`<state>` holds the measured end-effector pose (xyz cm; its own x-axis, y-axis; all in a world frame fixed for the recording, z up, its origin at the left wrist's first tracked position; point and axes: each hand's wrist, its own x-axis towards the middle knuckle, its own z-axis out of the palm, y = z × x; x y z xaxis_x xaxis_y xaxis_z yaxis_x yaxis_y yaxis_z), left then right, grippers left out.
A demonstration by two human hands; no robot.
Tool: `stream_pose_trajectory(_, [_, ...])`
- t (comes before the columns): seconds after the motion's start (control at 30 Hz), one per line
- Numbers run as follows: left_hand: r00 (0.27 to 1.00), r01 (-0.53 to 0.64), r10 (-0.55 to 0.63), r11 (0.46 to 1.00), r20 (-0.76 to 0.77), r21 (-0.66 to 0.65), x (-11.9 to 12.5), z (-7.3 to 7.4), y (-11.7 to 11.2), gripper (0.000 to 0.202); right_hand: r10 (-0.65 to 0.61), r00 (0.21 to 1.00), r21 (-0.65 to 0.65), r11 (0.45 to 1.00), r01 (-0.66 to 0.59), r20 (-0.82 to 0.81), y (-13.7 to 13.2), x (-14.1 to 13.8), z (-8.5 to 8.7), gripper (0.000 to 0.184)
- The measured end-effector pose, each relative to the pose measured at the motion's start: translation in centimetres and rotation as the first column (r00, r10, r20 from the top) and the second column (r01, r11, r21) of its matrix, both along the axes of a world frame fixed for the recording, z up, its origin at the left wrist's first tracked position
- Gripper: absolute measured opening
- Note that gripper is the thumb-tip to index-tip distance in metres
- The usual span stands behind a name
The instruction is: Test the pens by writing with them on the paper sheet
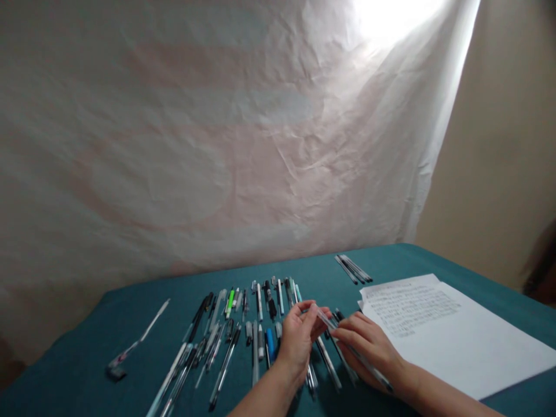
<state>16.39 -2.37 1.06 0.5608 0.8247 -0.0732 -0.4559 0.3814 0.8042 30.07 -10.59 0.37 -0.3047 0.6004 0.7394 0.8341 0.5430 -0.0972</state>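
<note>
Slender clear plastic pen with a dark end point(377, 376): held above the teal cloth-covered counter point(82, 359). Long axis: far left to near right. Left hand point(299, 337): fingertips pinching the far end. Right hand point(374, 346): fingers closed around the barrel, nearer the dark end.

On my feed I see a clear, glossy plastic pen point(369, 368), a smooth, matt cloth-surfaced counter point(78, 365), matt paper sheets point(469, 347) and a creased backdrop point(208, 145) with faint sheen.
</note>
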Motion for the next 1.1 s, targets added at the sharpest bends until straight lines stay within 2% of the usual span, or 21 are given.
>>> stream_pose_trajectory(0.13, [1.000,0.004,-0.003,1.000,-0.012,0.012,0.0,0.0,-0.2,0.035,0.010,1.000,-0.017,1.000,-0.009,0.027,-0.3,-0.1,0.3,0.045])
stream_pose_trajectory(0.33, [1.000,0.008,-0.007,0.996,-0.016,0.090,0.0,0.2,-0.4,0.032,0.023,0.996,0.066,0.997,-0.029,0.090,0.4,0.1,-0.8,0.057])
stream_pose_trajectory(0.53, [1.000,0.002,0.001,0.990,-0.023,0.140,0.1,0.2,-0.5,0.030,0.019,0.990,0.052,0.998,-0.027,0.137,0.6,-0.1,-0.5,0.056])
stream_pose_trajectory(1.1, [0.998,-0.018,0.011,0.993,0.060,0.117,0.1,0.2,-0.9,0.027,-0.002,0.990,0.039,0.999,-0.004,0.143,1.2,-0.4,-0.8,0.052])
